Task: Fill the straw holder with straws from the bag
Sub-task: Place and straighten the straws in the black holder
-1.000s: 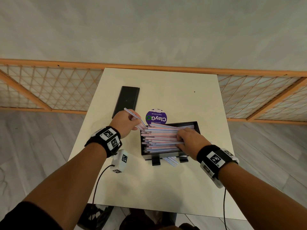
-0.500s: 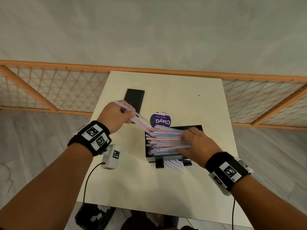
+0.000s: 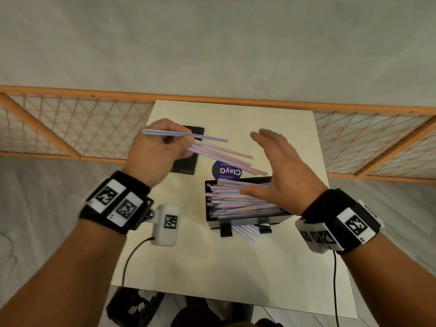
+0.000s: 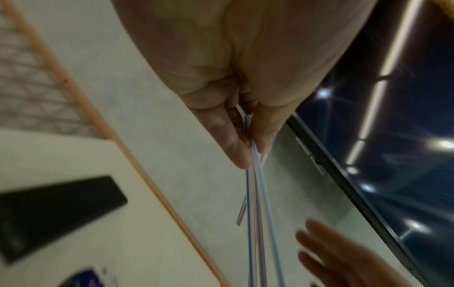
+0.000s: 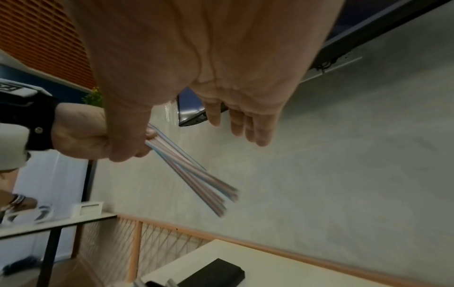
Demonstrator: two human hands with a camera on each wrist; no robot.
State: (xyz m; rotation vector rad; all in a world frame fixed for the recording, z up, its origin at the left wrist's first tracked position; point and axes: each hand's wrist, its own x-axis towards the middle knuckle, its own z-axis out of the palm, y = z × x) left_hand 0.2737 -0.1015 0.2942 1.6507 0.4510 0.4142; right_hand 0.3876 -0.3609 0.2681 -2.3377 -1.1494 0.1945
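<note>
From the head view my left hand (image 3: 155,152) is raised above the tabletop (image 3: 212,267), its grip closed round a fan of striped straws (image 3: 221,154) that slant down toward the black straw holder (image 3: 247,223). That holder stands near the middle of the tabletop, piled with straws, a few poking out under its front edge. My right hand (image 3: 280,171) hangs over the holder's right end, fingers straight and spread, its grip holding nothing. Only this view shows the holder, the purple round label (image 3: 226,172) behind it and the flat black box (image 3: 188,156) toward the far left corner. The left wrist view shows my fingertips (image 4: 236,151) pinching the straws, blurred. The right wrist view shows their loose ends splayed, smeared by motion. I cannot make out the bag anywhere.
</note>
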